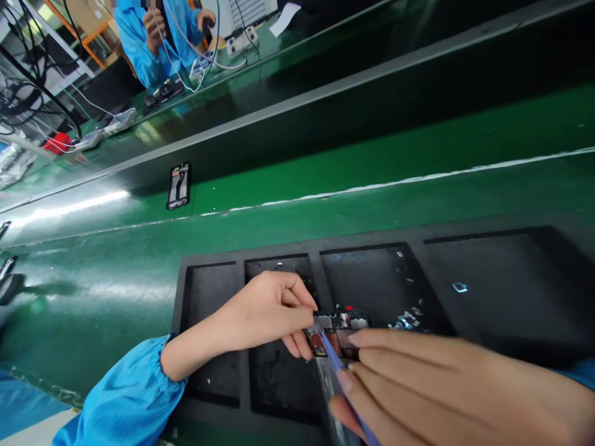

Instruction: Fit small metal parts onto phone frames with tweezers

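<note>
My left hand (267,313) pinches the top edge of an opened phone body (337,331) that lies on a black foam tray (465,291). The phone's circuit board and small red parts are exposed. My right hand (441,390) holds a thin blue tool (341,381) whose tip rests on the phone's board near my left fingertips. Both sleeves are bright blue. The lower part of the phone is hidden under my right hand.
Small loose parts (406,319) lie in a tray compartment. Another phone frame (178,185) lies on the green conveyor belt (325,173). Across the line, a person in blue (158,37) handles cables. Power strips and cables (106,127) sit at the far left.
</note>
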Tool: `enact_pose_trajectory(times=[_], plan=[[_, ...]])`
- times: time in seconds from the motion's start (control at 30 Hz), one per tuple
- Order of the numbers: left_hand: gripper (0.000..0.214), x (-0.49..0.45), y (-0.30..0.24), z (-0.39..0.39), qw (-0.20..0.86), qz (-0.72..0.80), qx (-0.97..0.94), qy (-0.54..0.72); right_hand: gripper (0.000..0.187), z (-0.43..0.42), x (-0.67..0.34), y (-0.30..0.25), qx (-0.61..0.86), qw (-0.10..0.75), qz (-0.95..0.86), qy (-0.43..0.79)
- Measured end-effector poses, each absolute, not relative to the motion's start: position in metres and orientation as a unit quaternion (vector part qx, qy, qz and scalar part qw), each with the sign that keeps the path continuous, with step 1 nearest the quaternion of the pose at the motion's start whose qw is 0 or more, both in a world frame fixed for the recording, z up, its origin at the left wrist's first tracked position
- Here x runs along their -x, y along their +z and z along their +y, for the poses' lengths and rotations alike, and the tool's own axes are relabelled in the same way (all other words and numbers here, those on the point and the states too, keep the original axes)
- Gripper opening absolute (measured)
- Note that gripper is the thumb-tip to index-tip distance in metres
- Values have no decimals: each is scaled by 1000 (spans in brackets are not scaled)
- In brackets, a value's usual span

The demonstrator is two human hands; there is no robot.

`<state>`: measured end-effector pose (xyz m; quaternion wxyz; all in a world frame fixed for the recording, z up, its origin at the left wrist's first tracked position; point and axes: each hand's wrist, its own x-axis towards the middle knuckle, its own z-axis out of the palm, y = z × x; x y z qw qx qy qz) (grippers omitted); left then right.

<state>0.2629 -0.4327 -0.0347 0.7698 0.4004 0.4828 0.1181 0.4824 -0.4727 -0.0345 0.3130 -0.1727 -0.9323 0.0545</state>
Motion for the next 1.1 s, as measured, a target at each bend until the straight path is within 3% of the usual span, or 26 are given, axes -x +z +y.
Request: enact_pose_trajectory(times=[0.17, 0.23, 0.3, 0.4, 0.47, 0.6, 0.8, 1.1], plan=[[19, -263, -33, -431, 761, 499, -400, 110, 23, -425, -493, -31, 449, 522, -638, 346], [20, -263, -32, -431, 760, 499, -403, 106, 29, -412, -496, -33, 473, 505, -554, 462], [20, -262, -32, -431, 757, 499, -408, 106, 39, -408, -496, -33, 482, 438, -564, 507], [17, -262, -32, -431, 746, 504, -422, 104, 45, -413, -492, -33, 495, 346, -647, 466], [14, -263, -31, -432, 743, 505, -428, 102, 35, -418, -490, -33, 488, 320, -682, 441], [11, -264, -29, -433, 734, 508, -437, 110, 11, -423, -489, -35, 464, 319, -713, 417], [12, -262, -30, -435, 731, 500, -452, 113, 2, -423, -487, -38, 465, 339, -712, 402], [7, -263, -29, -434, 726, 497, -463, 108, 25, -423, -486, -37, 482, 382, -678, 403]])
